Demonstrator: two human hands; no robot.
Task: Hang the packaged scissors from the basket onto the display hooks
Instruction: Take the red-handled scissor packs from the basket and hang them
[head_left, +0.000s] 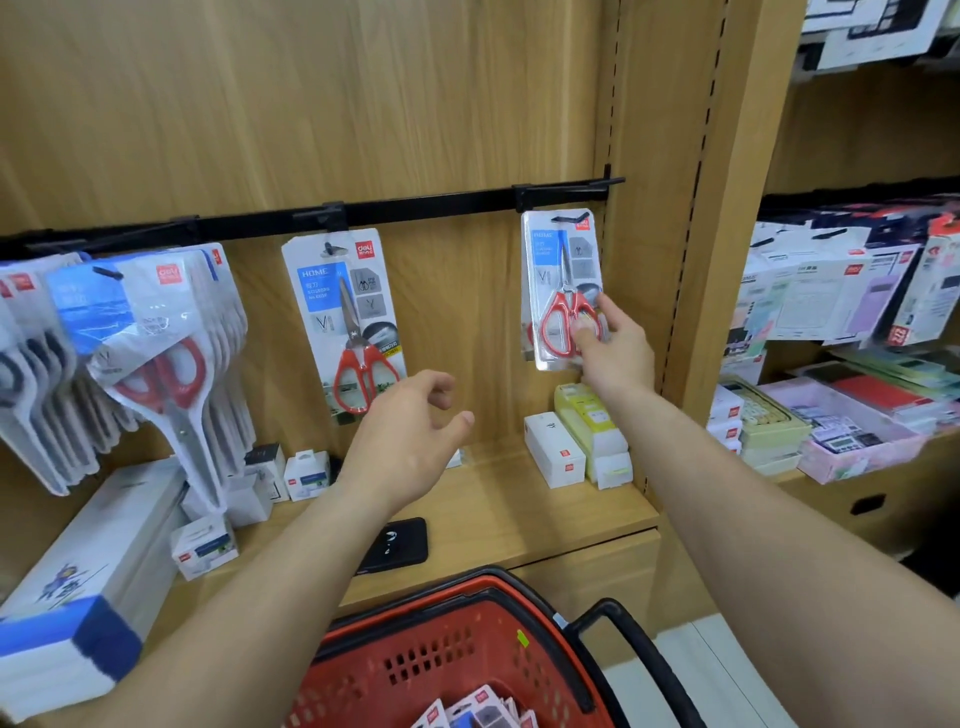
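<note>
The right hand (615, 348) pinched the lower part of the packaged scissors (558, 270), which hung upright on the hook (571, 189) at the rail's (415, 210) right end, blades up, red handles down. The left hand (410, 436) hovered loosely curled, holding nothing.

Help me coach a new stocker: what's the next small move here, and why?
Probably let go with the right hand. The scissors pack it pinches near the handles already looks threaded onto the rightmost hook and hangs roughly straight. The left hand is open and holds nothing, and more packs lie in the red basket below.
</note>
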